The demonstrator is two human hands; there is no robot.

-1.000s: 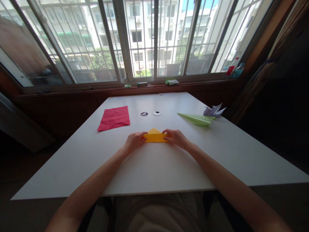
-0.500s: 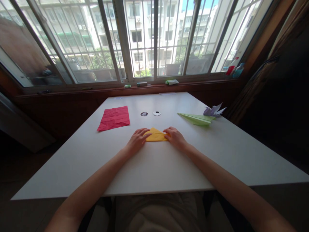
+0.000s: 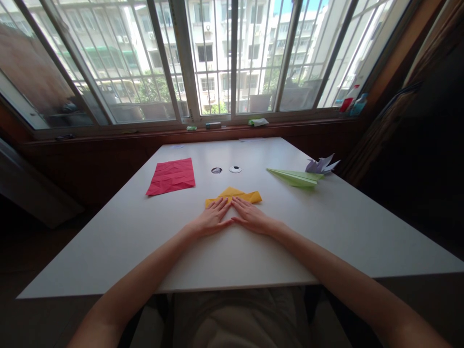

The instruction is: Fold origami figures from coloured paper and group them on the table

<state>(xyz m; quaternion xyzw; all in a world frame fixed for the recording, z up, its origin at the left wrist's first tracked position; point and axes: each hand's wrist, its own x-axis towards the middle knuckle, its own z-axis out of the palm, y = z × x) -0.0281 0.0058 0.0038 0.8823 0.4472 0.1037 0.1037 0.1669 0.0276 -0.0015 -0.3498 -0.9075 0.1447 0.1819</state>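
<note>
A folded yellow paper (image 3: pixel 239 195) lies flat on the white table (image 3: pixel 326 227) near its middle. My left hand (image 3: pixel 212 219) and my right hand (image 3: pixel 251 218) lie side by side, palms down, fingers stretched forward. Their fingertips press on the near edge of the yellow paper. Neither hand grips anything. The near part of the paper is hidden under my fingers.
A creased red sheet (image 3: pixel 171 176) lies at the back left. A green paper plane (image 3: pixel 295 177) and a pale purple folded figure (image 3: pixel 320 166) sit at the back right. Two small round discs (image 3: pixel 226 170) lie behind the yellow paper. Bottles (image 3: pixel 351 103) stand on the window sill.
My hands have left the two ends of the yellow paper and come together at its near edge. The paper now lies flatter and wider, a little farther from me.
</note>
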